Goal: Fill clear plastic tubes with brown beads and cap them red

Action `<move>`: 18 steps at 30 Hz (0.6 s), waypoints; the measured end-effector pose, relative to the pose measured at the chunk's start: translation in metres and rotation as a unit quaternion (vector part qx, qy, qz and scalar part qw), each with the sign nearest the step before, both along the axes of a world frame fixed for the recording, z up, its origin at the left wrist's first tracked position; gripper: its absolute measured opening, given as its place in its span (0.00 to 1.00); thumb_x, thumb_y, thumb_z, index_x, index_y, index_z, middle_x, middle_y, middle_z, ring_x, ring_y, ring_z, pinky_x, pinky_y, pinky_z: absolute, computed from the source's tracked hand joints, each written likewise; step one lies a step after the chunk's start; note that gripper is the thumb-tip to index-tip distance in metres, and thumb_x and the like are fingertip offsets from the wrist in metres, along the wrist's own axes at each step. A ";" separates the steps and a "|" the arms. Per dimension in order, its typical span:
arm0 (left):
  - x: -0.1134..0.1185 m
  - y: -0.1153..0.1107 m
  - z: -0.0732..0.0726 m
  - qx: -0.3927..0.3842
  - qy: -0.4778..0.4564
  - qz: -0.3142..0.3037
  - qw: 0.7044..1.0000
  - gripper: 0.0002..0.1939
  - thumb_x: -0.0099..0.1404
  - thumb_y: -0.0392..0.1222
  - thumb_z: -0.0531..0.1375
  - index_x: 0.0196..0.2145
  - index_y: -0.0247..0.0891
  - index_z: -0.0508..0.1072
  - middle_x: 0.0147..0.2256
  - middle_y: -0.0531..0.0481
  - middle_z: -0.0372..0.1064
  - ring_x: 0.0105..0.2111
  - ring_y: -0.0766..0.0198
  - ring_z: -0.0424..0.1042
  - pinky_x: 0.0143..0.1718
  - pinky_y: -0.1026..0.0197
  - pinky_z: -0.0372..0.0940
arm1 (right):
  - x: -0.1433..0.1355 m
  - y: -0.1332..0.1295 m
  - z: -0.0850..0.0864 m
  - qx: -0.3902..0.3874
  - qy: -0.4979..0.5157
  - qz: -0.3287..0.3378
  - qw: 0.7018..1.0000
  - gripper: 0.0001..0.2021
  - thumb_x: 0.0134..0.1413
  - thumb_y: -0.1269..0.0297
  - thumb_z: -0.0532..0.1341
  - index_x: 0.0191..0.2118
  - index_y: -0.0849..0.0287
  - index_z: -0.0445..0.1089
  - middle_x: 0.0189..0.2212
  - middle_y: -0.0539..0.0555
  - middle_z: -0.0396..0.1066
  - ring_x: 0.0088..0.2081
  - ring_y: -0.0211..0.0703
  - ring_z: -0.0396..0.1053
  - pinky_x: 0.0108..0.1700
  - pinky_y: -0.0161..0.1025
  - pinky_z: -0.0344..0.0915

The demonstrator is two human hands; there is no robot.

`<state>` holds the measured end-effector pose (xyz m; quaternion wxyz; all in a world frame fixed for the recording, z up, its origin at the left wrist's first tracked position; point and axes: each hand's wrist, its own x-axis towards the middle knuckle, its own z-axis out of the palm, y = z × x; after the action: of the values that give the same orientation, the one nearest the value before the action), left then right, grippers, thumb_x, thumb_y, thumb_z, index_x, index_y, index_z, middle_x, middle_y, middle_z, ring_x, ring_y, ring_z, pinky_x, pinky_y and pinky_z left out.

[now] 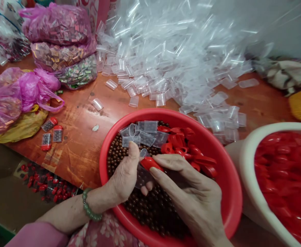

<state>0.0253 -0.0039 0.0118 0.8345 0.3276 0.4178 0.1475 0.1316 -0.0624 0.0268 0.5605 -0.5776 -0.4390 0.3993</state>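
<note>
My left hand [126, 175] is closed around a small clear plastic case [143, 177] with dark balls showing in it. Between thumb and fingers, my right hand [195, 195] pinches a red plastic cap [151, 164] at the top of that case. Whether the cap is seated on the case cannot be told. Both hands are over a red basin [234, 185]. Inside it lie many brown balls [115, 152], several loose clear cases [147, 138] and a heap of red caps [177, 140], partly hidden by my right hand.
A large pile of clear cases [160, 68] covers the back of the table. At right stands a white tub [248, 164] of red caps. Three capped cases [58, 133] lie at left near pink bags [37, 89]. Below, a cardboard box [1, 171] contains more capped cases.
</note>
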 end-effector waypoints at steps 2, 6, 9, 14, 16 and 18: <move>0.000 0.000 -0.002 0.001 0.005 -0.003 1.000 0.43 0.59 0.77 0.32 0.16 0.37 0.63 0.12 0.54 0.57 0.12 0.72 0.57 0.15 0.69 0.53 | 0.001 -0.001 -0.002 0.014 -0.027 0.003 1.000 0.14 0.56 0.75 0.63 0.42 0.47 0.74 0.38 0.48 0.68 0.21 0.31 0.72 0.22 0.31 0.73; 0.000 -0.002 -0.005 0.011 0.010 -0.016 1.000 0.43 0.60 0.76 0.32 0.16 0.37 0.63 0.12 0.54 0.57 0.12 0.72 0.57 0.16 0.68 0.54 | 0.007 -0.002 -0.004 0.025 -0.091 0.032 0.995 0.13 0.57 0.77 0.61 0.42 0.51 0.71 0.38 0.49 0.67 0.21 0.29 0.71 0.22 0.30 0.72; -0.003 -0.001 0.000 0.026 0.039 -0.033 0.998 0.41 0.63 0.72 0.31 0.15 0.37 0.62 0.12 0.54 0.56 0.12 0.71 0.57 0.16 0.67 0.54 | 0.014 -0.001 -0.003 0.066 -0.224 0.080 0.969 0.12 0.57 0.77 0.61 0.43 0.53 0.69 0.38 0.51 0.68 0.26 0.33 0.73 0.26 0.32 0.73; -0.009 0.004 0.012 0.109 0.051 -0.070 0.990 0.33 0.70 0.59 0.39 0.16 0.37 0.63 0.15 0.54 0.58 0.16 0.71 0.58 0.20 0.65 0.54 | 0.023 0.002 0.004 0.147 -0.474 0.136 0.858 0.16 0.56 0.60 0.65 0.48 0.58 0.65 0.40 0.61 0.71 0.40 0.50 0.72 0.39 0.48 0.73; -0.008 0.004 0.010 0.083 0.025 -0.047 0.995 0.31 0.70 0.56 0.41 0.16 0.37 0.62 0.15 0.54 0.58 0.16 0.71 0.57 0.20 0.65 0.54 | 0.022 0.002 0.003 0.156 -0.508 0.143 0.835 0.22 0.56 0.53 0.63 0.50 0.61 0.63 0.41 0.64 0.71 0.41 0.53 0.70 0.39 0.51 0.71; -0.006 0.002 0.006 0.021 0.002 -0.003 1.000 0.30 0.69 0.56 0.43 0.16 0.37 0.63 0.14 0.54 0.58 0.14 0.71 0.57 0.18 0.65 0.53 | 0.018 0.002 0.000 0.153 -0.533 0.142 0.820 0.27 0.56 0.48 0.61 0.52 0.64 0.61 0.42 0.67 0.70 0.42 0.56 0.69 0.40 0.53 0.70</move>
<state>0.0198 -0.0019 0.0174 0.8271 0.3465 0.4153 0.1527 0.1497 -0.0606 0.0264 0.2577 -0.5385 -0.8016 0.0318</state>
